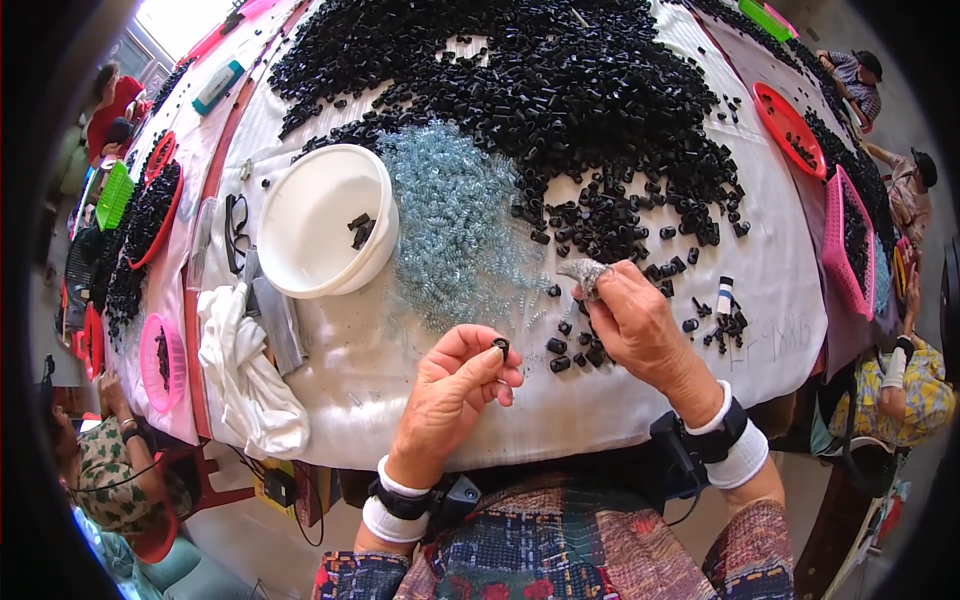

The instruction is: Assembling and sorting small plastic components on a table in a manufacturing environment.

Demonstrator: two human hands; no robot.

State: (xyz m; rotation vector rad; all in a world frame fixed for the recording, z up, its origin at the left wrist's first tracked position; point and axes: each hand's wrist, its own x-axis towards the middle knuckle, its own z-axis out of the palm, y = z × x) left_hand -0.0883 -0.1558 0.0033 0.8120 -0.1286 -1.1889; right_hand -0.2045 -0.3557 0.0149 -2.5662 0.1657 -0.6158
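Note:
My left hand (450, 390) pinches a small black plastic part (501, 344) between thumb and forefinger above the white tablecloth. To its right, my right hand (640, 325) is closed with its fingers curled, and a grey wrapping (583, 273) covers a fingertip. Whatever lies inside that grip is hidden. Just beyond the hands spreads a heap of pale blue coil springs (440, 210). Loose black cylindrical caps (600, 225) lie beside my right hand, and small black stemmed pieces (728, 328) gather further right.
A white bowl (318, 215) with a few black pieces stands left of the springs. Near it are eyeglasses (237, 235) and a crumpled white cloth (250, 370). A large black heap (520, 80) covers the far table. A small white bottle (724, 296) stands right. People sit at both sides.

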